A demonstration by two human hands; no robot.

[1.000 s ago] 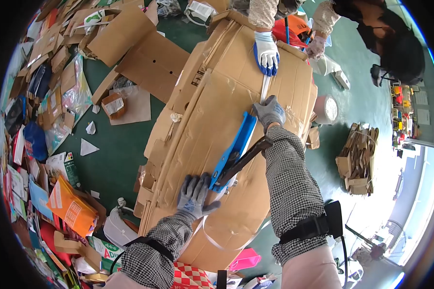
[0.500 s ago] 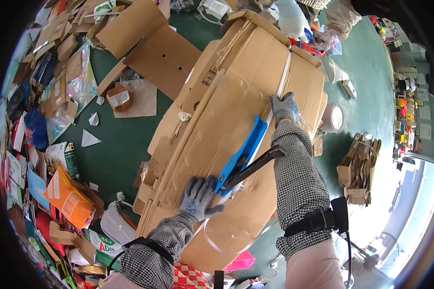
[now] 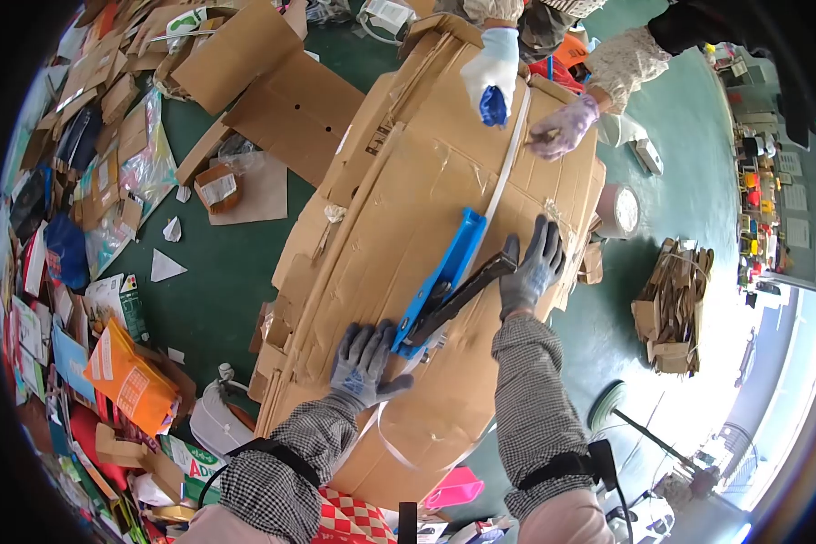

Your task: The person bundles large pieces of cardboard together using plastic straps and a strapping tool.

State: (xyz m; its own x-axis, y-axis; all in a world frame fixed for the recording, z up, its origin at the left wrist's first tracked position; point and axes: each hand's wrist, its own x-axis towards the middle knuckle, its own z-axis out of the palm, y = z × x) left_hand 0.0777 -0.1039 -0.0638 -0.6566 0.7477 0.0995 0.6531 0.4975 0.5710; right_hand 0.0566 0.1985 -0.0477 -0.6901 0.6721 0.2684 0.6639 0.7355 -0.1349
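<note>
A stack of flattened cardboard boxes (image 3: 408, 218) lies in front of me with a white strap (image 3: 510, 159) running along its top. On the strap sits a blue strapping tool (image 3: 444, 276) with a black lever (image 3: 467, 301) angled out to the right. My left hand (image 3: 364, 364), in a grey glove, rests flat on the cardboard beside the tool's near end, fingers spread. Gloved in grey too, my right hand (image 3: 531, 272) lies open on the boxes, its thumb at the tip of the black lever. Slack strap (image 3: 385, 435) curls below my left hand.
Across the stack, another person's white-gloved hand (image 3: 492, 80) and purple-tinted gloved hand (image 3: 567, 127) reach over the far end. Piled cardboard and packaging (image 3: 109, 190) cover the left side. A tied cardboard bundle (image 3: 673, 306) and a tape roll (image 3: 618, 211) stand right.
My right hand has come off the strap, moved towards me and opened beside the lever. The other person's hands have moved in over the far end. My left hand stays almost in place.
</note>
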